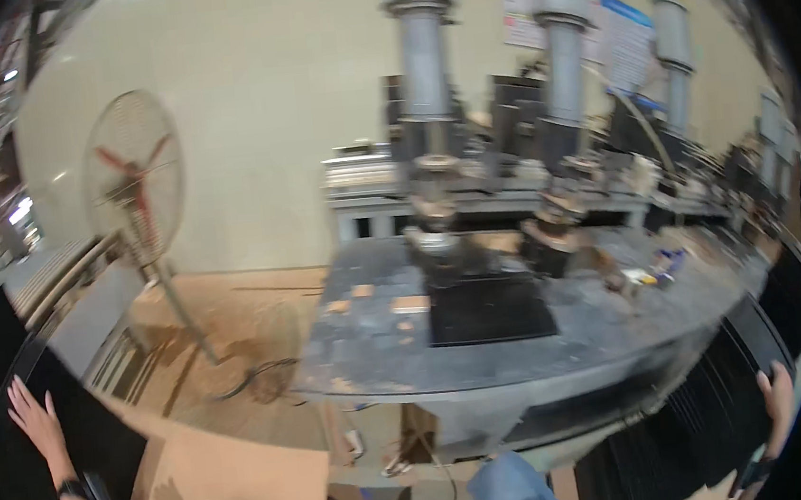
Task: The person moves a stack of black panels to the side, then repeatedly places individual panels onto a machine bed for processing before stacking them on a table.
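My left hand (39, 422) lies flat, fingers spread, on a black panel (86, 411) at the far left. Out at the far right, my right hand (777, 396) closes on the end of a dark panel (756, 333), which reflects light and sits at the top of a stack of black panels (683, 435). Its fingers are partly hidden. Ahead of me, another black panel (492, 311) lies flat on the grey machine table (382, 361), below the machine heads.
Machine heads (436, 218) with grey ducts (425, 67) line the table's back. Small wooden offcuts (411, 303) lie on the table. A stand fan (135, 173) is at the left, above a sawdust-covered floor. A brown board (230, 484) lies near my left forearm.
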The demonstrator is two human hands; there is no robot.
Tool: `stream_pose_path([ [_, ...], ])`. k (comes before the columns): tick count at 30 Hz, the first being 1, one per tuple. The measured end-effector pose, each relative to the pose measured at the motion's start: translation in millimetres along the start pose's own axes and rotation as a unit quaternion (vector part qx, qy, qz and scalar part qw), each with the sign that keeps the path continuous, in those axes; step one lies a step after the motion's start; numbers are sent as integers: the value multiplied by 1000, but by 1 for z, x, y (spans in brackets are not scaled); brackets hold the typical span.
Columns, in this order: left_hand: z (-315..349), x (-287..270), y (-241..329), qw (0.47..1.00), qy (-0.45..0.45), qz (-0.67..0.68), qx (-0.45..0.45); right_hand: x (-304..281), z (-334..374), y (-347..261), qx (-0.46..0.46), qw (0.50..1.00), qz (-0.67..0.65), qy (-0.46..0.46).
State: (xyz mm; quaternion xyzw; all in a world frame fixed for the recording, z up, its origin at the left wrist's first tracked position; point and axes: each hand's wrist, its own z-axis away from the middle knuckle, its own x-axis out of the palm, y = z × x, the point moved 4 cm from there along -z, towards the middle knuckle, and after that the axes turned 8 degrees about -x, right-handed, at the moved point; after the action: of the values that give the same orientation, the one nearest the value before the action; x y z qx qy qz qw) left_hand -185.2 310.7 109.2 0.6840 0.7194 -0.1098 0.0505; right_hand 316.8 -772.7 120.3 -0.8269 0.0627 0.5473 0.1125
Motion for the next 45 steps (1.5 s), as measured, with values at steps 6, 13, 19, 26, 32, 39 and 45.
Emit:
stream_pose_path([
  [6,86,-230,347,777,-105,569,250,-4,66,-41,-195,957,68,205],
  [13,216,-426,621,607,-331,612,383,-10,59,-212,-434,865,-48,247],
  [19,212,-462,587,594,-323,639,366,75,11,-318,-547,800,-203,138],
  [26,209,-407,397,564,-156,653,482,203,1,-422,-580,781,-203,111],
  [32,120,-362,223,690,-122,531,476,240,-25,-484,-639,729,-246,-8],
  [39,-2,-254,104,921,-66,235,303,263,-32,-480,-623,738,-256,-31],
  [45,-73,-105,16,983,-122,47,130,219,-23,-481,-577,761,-296,-23],
])
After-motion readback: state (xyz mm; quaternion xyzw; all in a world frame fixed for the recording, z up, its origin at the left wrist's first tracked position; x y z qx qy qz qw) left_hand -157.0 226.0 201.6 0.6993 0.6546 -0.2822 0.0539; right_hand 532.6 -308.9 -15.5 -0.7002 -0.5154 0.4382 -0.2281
